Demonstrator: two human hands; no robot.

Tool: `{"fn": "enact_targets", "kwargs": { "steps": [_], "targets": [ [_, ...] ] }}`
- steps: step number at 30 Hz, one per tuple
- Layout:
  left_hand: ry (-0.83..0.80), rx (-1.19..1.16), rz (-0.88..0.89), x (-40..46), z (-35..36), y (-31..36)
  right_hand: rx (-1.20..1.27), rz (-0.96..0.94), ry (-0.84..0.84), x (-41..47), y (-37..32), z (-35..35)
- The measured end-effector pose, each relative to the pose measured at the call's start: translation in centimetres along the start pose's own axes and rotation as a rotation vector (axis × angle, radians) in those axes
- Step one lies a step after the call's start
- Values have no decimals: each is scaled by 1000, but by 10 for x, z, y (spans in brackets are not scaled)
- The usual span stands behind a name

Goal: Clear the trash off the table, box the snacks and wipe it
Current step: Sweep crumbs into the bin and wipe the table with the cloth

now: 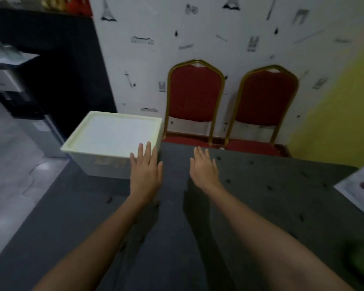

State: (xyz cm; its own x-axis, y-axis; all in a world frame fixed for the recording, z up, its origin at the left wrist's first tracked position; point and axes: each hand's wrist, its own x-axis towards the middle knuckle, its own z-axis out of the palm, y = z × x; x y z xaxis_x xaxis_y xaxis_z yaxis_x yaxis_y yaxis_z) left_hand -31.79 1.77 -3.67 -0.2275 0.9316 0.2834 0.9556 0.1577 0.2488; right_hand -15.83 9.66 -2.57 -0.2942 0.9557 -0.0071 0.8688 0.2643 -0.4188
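A white plastic box (105, 164) with a pale lid (114, 134) on it stands at the far left corner of the dark grey table (250, 196). My left hand (145, 169) hovers flat at the box's near right corner, fingers straight, holding nothing. My right hand (204, 168) is stretched out flat over the table, to the right of the box, also holding nothing. Small dark specks (269, 187) are scattered over the tabletop. A blurred green thing (361, 259) lies at the lower right edge.
Two red chairs with gold frames (194, 97) (267, 99) stand behind the table against a patterned white wall. A printed white sheet (359, 190) lies at the table's right edge. Dark shelving (13, 80) and grey floor (11, 164) are to the left.
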Motion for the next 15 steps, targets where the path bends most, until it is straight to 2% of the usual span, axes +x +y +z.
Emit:
{"fn": "enact_targets", "kwargs": {
  "steps": [3, 8, 11, 15],
  "targets": [
    [-96, 14, 193, -31, 28, 62, -96, 127, 40, -43, 74, -13],
    [-357, -35, 420, -87, 68, 171, -187, 355, 83, -128, 205, -54],
    [-445, -40, 562, -121, 83, 243, -216, 493, 118, -188, 277, -83],
    [-528, -65, 674, -168, 96, 314, -267, 642, 81, -256, 350, -106]
  ]
}}
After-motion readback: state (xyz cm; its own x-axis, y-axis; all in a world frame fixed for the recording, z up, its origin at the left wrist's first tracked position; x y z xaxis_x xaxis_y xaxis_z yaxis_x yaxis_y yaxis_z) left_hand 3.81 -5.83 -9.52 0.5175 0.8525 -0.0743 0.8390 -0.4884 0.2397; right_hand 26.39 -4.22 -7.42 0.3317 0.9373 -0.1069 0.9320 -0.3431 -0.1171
